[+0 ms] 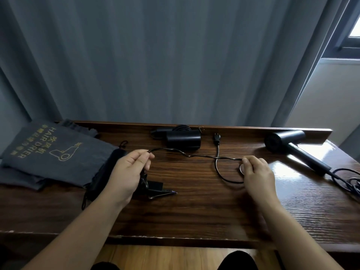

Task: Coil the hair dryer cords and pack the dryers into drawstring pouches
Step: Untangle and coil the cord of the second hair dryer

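Your left hand (131, 168) was curled round a bunch of cord (194, 156) loops, thumb and fingers pinching the strand where it left the fist. Below that fist a dark dryer (155, 189) lay flat on the wooden table (194, 211), partly hidden by your wrist, so I couldn't tell its shape or how the cord joined it. Just left of it lay a slim black pouch (105, 174), drawstring trailing toward the near edge.

Your right hand (257, 170) pinched the same cord with fingers bent, a small loop at the fingertips. The cord ran slack between your hands just above the table, then curved round in a loop beside your right hand and ran back to the plug (216, 138), lying flat near the rear rail.

Left side: grey pouches (56, 152) stacked flat, the top one printed "HAIR DRIER" in gold, overhanging the table's left end.

Far centre: a second black dryer (183, 140) on its side against the rear rail, cord already coiled behind it.

Far right: a third dryer (292, 147), barrel by the rail, handle pointing toward the right edge, its cord (348, 181) in a loose heap at the frame edge.

Behind the table hung a grey curtain (155, 55).
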A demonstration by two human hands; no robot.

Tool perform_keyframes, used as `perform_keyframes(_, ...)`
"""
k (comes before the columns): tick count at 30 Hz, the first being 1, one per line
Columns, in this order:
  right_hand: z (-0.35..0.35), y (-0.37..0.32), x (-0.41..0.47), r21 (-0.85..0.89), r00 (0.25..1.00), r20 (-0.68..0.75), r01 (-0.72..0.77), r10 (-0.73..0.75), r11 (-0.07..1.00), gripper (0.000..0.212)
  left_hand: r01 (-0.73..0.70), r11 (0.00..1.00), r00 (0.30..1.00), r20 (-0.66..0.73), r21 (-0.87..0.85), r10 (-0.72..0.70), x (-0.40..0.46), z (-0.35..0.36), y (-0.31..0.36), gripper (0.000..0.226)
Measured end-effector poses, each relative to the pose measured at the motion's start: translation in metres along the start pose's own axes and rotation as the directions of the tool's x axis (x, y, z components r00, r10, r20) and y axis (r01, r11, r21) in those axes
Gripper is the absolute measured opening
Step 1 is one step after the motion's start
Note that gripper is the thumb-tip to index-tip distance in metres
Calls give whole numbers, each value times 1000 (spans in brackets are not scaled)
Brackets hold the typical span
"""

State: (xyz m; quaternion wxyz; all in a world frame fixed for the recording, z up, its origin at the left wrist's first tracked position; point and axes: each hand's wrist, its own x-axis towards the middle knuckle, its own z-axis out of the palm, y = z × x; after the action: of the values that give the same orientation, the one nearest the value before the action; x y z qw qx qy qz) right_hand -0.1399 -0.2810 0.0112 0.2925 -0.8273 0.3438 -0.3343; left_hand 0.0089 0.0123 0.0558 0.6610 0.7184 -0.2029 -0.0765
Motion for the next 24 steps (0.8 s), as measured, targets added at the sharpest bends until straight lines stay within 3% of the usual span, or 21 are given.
perform_keyframes(4, 1, 2, -4, -169, 996, 47, 86, -79, 982, 19, -149, 953, 982, 152, 263, 112, -9, 4, 14, 26)
perform_keyframes(7, -1, -21, -22, -258, 961, -50, 250, -271, 933, 46, -232, 914, 949, 281, 333, 139, -17, 13, 20, 22)
perform_keyframes(10, -11, -64, -51, 48, 850, 38, 523, -525, 851, 61, -422, 808, 864, 451, 410, 223, -21, 26, 20, 20)
perform_keyframes(12, -13, -84, -69, 306, 754, 262, 528, -603, 792, 64, -508, 763, 808, 527, 399, 263, -25, 35, 20, 20)
perform_keyframes(13, -12, -87, -72, 351, 719, 351, 492, -599, 797, 64, -522, 763, 796, 539, 380, 276, -26, 39, 20, 19)
perform_keyframes(15, -6, -85, -67, 282, 717, 385, 509, -581, 814, 53, -475, 808, 822, 504, 348, 266, -26, 41, 20, 17)
perform_keyframes(17, -4, -77, -57, 195, 768, 267, 549, -582, 813, 26, -325, 890, 880, 448, 320, 161, -22, 38, 21, 16)
perform_keyframes(19, -7, -73, -51, 223, 834, 154, 493, -530, 841, 8, -153, 951, 899, 437, 270, 21, -20, 31, 17, 24)
perform_keyframes(24, -10, -68, -53, 246, 914, 47, 380, -402, 892, 20, 78, 997, 868, 489, 26, -81, -22, 26, 0, 42)
